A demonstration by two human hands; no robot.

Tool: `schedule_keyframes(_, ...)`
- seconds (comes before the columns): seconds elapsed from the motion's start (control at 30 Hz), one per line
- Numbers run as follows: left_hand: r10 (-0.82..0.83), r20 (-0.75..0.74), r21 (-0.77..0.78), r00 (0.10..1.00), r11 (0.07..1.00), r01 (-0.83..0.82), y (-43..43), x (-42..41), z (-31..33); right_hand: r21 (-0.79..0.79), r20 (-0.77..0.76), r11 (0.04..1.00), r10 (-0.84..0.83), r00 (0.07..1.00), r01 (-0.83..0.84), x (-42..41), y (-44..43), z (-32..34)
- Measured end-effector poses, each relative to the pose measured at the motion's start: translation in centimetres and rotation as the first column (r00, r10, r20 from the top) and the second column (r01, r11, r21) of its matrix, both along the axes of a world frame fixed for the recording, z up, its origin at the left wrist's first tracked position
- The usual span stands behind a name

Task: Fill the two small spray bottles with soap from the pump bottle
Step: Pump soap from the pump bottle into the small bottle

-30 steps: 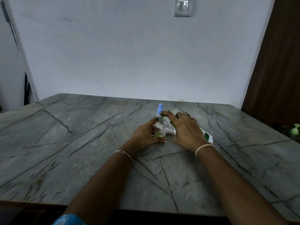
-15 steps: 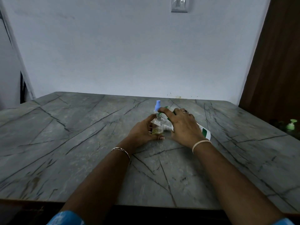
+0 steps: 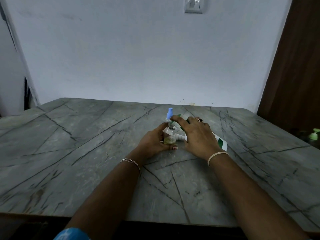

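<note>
My left hand [image 3: 152,142] grips a small clear spray bottle [image 3: 170,135] that stands on the table with a little yellowish soap at its bottom and an uncovered neck. My right hand [image 3: 197,134] reaches over that neck, its fingertips pinching a green spray cap [image 3: 178,116], mostly hidden. Just behind stands a second small bottle with a blue spray top [image 3: 169,113]. The white pump bottle [image 3: 221,142] with a green label lies on its side under my right hand, its white nozzle [image 3: 179,137] pointing at the clear bottle.
The grey veined stone table [image 3: 86,153] runs to a white wall behind. A brown door [image 3: 297,75] stands at the right, with a pale green pump top [image 3: 314,134] low beside the table's right edge. A wall switch [image 3: 194,5] is overhead.
Both hands stay at the clear bottle with hardly any movement. Only the view has shifted slightly.
</note>
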State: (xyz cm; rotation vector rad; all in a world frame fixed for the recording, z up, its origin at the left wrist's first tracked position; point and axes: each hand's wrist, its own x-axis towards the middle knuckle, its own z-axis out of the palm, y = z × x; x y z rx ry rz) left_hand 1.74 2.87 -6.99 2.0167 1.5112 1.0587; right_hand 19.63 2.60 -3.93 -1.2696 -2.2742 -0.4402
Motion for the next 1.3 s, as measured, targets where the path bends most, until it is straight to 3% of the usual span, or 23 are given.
schedule_keyframes(1.3,0.011,-0.023,0.006,1.0,1.0,-0.01,0.35,-0.11,-0.14,-0.021,-0.031,1.0,-0.004,0.999,0.003,-0.49,0.0,0.35)
